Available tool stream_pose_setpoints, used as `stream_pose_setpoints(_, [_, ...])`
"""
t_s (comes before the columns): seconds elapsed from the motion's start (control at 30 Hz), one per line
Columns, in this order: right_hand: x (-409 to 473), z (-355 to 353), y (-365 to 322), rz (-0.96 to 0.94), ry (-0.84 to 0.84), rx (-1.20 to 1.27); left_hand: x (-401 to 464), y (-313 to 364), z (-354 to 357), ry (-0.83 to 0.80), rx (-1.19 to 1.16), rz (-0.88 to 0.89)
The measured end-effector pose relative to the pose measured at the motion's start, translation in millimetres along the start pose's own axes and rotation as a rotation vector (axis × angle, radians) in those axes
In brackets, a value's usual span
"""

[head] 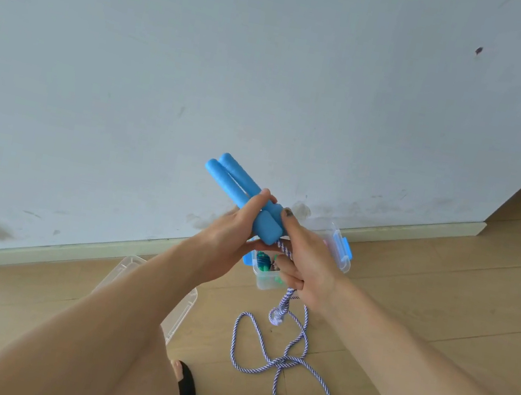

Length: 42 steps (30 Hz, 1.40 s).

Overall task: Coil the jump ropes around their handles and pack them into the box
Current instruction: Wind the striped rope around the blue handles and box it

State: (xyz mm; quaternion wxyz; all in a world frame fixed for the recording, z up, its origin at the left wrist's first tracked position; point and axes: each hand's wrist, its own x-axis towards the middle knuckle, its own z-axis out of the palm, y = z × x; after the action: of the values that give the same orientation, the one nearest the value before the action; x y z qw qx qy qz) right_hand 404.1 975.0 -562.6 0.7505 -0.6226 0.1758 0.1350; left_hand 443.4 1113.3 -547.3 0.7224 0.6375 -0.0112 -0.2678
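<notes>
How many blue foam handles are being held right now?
2 blue foam handles: one nearer the camera, one behind it, side by side, both gripped by the left hand.

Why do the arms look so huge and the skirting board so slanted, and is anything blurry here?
Head view: the wide-angle lens stretches the forearms near the bottom edge and tilts the skirting board. Light is soft and even, with no glare. The blue handles, left hand, right hand and rope look sharp; the box is mostly hidden behind them.
</notes>
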Motion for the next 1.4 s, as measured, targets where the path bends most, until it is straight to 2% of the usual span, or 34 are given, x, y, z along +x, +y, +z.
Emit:
stream_pose_setpoints(0.13, [-1, -2, -3, 0.015, 0.013, 0.025, -4, -3, 5, 0.041, 0.136, 0.048])
stream_pose_setpoints(0.3, [1, -2, 1, -0.058, 0.105, -0.140, -3, -8, 6, 0.132, 0.338, 0.038])
stream_pose_setpoints(0.37, [3, -9, -4, -0.102, 0.150, -0.254, 1, -7, 1, 0.296, 0.339, 0.033])
stream_pose_setpoints(0.43, [10, -21, -9, -0.159, 0.205, -0.351, 2, -2, -9, 0.477, 0.401, 0.150])
stream_pose_setpoints(0.5, [14, -32, -13, -0.215, 0.240, -0.498, -2, 0, -24, 0.530, 0.718, 0.424])
stream_pose_setpoints(0.57, [17, -39, -15, -0.268, 0.229, -0.628, -4, -5, -37, 0.392, 1.231, 0.648])
stream_pose_setpoints(0.63, [18, -40, -15, -0.324, 0.196, -0.688, -3, -13, -39, 0.144, 1.646, 0.647])
stream_pose_setpoints(0.67, [18, -40, -14, -0.359, 0.181, -0.711, -2, -17, -37, 0.053, 1.724, 0.579])
stream_pose_setpoints(0.7, [19, -39, -13, -0.387, 0.158, -0.733, -1, -19, -35, 0.017, 1.718, 0.512])
stream_pose_setpoints(0.8, [20, -34, -8, -0.400, 0.105, -0.664, -1, -19, -32, 0.086, 1.567, 0.405])
stream_pose_setpoints(0.93, [24, -32, -3, -0.307, 0.168, -0.500, 0, -17, -33, 0.127, 1.599, 0.394])
stream_pose_setpoints(1.07, [23, -30, 2, -0.288, 0.177, -0.544, 3, -18, -37, 0.084, 1.456, 0.314])
stream_pose_setpoints(1.23, [22, -30, 6, -0.479, 0.398, -0.795, 10, -13, -33, 0.131, 1.231, 0.181])
stream_pose_setpoints(1.33, [18, -20, 17, -0.579, 0.399, -1.190, 15, -12, -29, 0.198, 0.995, 0.057])
stream_pose_setpoints(1.4, [18, -14, 29, -0.649, 0.314, -1.444, 19, -15, -29, 0.222, 0.947, -0.016])
